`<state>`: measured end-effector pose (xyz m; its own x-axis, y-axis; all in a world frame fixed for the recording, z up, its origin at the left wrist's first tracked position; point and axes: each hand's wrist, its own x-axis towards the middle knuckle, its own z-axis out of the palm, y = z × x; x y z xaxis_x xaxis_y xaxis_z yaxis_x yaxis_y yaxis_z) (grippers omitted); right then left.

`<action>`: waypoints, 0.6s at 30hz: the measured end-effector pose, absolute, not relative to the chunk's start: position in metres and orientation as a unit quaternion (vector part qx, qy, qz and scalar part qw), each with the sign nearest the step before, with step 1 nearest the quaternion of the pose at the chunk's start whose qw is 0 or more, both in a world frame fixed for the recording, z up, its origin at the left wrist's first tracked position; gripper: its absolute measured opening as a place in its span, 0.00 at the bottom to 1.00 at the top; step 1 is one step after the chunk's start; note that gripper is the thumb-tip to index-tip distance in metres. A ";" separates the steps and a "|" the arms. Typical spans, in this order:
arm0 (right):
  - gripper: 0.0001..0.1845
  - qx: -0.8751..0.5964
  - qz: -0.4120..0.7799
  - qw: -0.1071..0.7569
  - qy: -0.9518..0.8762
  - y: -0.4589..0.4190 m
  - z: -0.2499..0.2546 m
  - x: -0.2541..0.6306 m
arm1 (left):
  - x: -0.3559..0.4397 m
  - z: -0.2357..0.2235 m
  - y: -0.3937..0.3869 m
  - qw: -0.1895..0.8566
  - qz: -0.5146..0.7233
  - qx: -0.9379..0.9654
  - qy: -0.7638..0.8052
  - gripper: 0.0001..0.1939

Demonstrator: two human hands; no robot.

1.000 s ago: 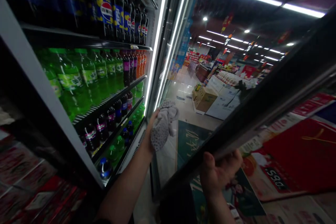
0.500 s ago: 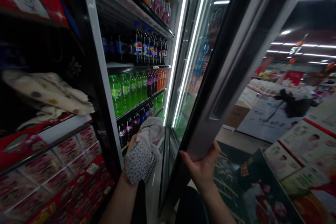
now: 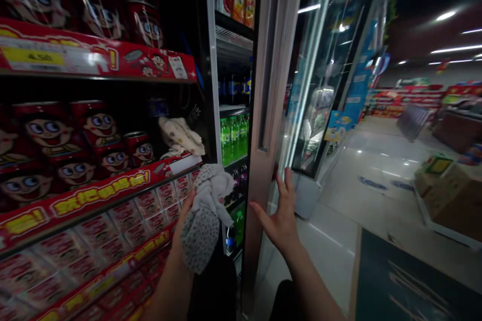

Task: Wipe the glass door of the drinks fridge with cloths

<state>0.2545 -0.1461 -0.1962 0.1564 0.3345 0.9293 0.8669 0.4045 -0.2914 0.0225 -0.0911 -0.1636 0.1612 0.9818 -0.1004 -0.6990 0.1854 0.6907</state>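
Observation:
My left hand [image 3: 184,218] is closed around a bunched grey-and-white patterned cloth [image 3: 205,220], which covers most of the fingers. Fingers spread, my right hand [image 3: 278,215] is at the metal-framed edge of a glass cooler door [image 3: 259,175]. Its thumb lies at the near side of that edge and the fingers are toward the glass side; whether they press on it is hard to tell. Through the narrowed door gap, green soda bottles [image 3: 234,133] stand on a cooler shelf, with dark bottles [image 3: 235,83] above them.
On the left, a red-trimmed shelf [image 3: 150,62] holds several cartoon-face cans [image 3: 48,130] and shrink-wrapped packs [image 3: 124,220]. A pale spotted cloth [image 3: 181,135] lies at that shelf's end. Tiled floor [image 3: 331,246] stretches right, with a dark green board [image 3: 410,281] and cardboard boxes [image 3: 448,185].
The cooler door has swung toward closed, narrowing the opening. My right hand's fingers have spread from their grip on the door edge. My view has turned; the cloth stays in my left hand.

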 end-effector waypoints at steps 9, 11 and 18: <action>0.49 -0.472 -0.284 0.564 -0.615 -0.089 -0.193 0.217 | -0.013 -0.155 -0.100 0.612 0.662 0.271 0.338 0.30; 0.48 -0.472 -0.278 0.570 -0.612 -0.079 -0.195 0.210 | -0.016 -0.153 -0.098 0.598 0.671 0.306 0.313 0.36; 0.40 -0.482 -0.242 0.583 -0.607 -0.057 -0.192 0.190 | -0.015 -0.144 -0.088 0.507 0.690 0.371 0.358 0.35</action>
